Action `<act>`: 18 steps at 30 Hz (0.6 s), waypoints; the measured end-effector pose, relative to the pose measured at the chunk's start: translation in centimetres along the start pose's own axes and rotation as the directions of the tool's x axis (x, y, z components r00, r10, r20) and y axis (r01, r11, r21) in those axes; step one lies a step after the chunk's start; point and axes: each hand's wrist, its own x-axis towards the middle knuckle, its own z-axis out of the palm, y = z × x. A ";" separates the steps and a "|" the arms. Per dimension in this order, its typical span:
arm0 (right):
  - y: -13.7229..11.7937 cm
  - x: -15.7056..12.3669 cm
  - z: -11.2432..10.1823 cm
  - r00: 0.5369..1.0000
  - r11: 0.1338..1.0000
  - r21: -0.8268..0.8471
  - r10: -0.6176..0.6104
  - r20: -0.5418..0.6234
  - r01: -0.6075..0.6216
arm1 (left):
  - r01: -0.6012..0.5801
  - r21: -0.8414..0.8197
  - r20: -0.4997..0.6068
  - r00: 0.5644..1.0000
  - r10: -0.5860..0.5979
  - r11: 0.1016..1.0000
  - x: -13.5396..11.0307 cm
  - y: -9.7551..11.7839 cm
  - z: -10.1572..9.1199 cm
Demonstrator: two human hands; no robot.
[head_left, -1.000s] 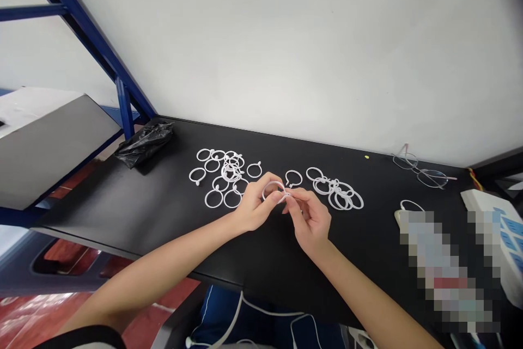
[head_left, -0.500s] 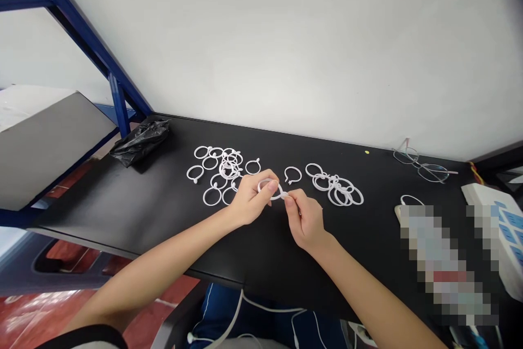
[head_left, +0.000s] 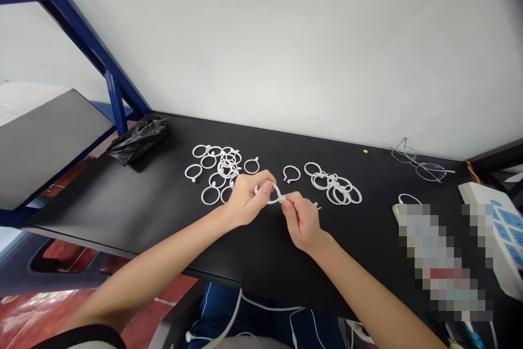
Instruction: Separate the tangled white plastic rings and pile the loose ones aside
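I'm holding a thin white plastic ring [head_left: 276, 191] at mid-frame, just above the worktop [head_left: 163, 213]. My left hand [head_left: 245, 196] fingers [head_left: 265, 188] are closing around its near side, and my right hand [head_left: 300, 221] fingers [head_left: 288, 204] are pinching its clasp end. I judge I'm working the snap joint, which is calling for a small, steady squeeze. Smooth, hard loose rings [head_left: 216, 166] are lying left of centre, with a linked bunch [head_left: 337, 188] to the right, all on matte black.

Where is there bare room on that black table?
Bare: the table front between the black bag and the left hand, and the strip along the wall. Crowded: loose rings beyond the left hand, bunched rings beyond the right hand, both pinching one ring; glasses at the right end.
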 end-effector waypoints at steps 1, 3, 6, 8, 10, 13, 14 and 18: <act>0.0 -0.1 0.0 1.000 1.000 -0.006 -0.001 -0.003 0.001 | -0.004 -0.002 -0.006 1.000 0.004 1.000 0.0 0.0 0.0; 0.0 -0.1 0.1 1.000 1.000 -0.011 -0.010 -0.007 0.010 | -0.011 -0.004 -0.018 1.000 0.011 1.000 -0.1 0.1 0.1; -0.1 0.0 0.0 1.000 1.000 -0.002 -0.026 -0.012 0.026 | -0.021 0.003 -0.032 0.999 0.021 1.000 -0.1 0.2 0.1; -0.1 0.1 0.0 1.000 1.000 -0.001 -0.024 -0.008 0.024 | -0.018 0.006 -0.030 0.999 0.018 1.000 0.0 0.3 0.0; -0.1 0.1 -0.1 1.000 1.000 -0.005 -0.016 -0.007 0.016 | -0.008 0.012 -0.023 1.000 0.009 1.000 0.1 0.4 0.0; 0.0 0.0 -0.1 1.000 1.000 -0.004 -0.010 -0.004 0.010 | -0.002 0.026 -0.013 1.000 0.002 1.000 0.2 0.4 0.0; 0.0 0.0 -0.1 1.000 1.000 0.002 -0.011 -0.002 0.011 | -0.001 0.032 -0.010 1.000 0.001 0.999 0.2 0.4 -0.1; 0.1 0.1 -0.1 1.000 0.999 0.028 -0.018 0.002 0.018 | 0.000 0.047 0.001 1.000 0.000 0.999 0.2 0.3 0.0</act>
